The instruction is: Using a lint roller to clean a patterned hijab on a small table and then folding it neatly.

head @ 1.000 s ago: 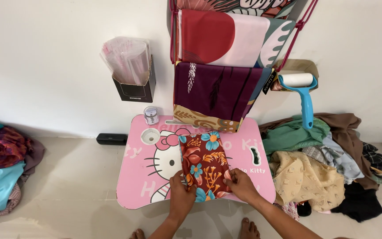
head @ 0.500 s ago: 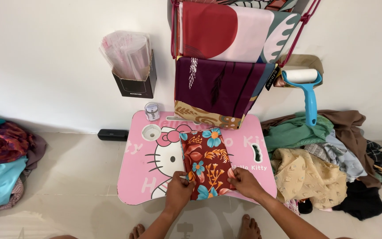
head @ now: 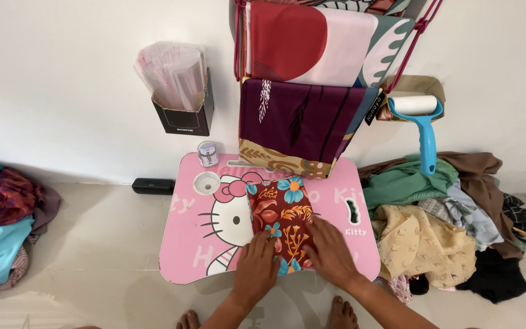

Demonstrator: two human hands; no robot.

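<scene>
A folded dark red cloth with orange and blue flowers [head: 280,207] lies on a small pink lap table [head: 196,256] with a cartoon cat print. My left hand [head: 257,265] lies flat, fingers spread, on the cloth's near left part. My right hand [head: 330,250] presses flat on its near right part. Neither hand grips anything; both palms rest on the fabric.
Folded patterned cloths [head: 299,122] hang on a rack against the wall behind the table. A blue lint roller [head: 424,131] hangs at the right above a heap of clothes [head: 445,213]. A black box of clear bags [head: 181,85], a small jar [head: 207,153] and more cloth [head: 1,219] lie left.
Both hands let go of the cloth's near edge and moved forward onto it, now lying flat with spread fingers. The cloth's near end is pressed down.
</scene>
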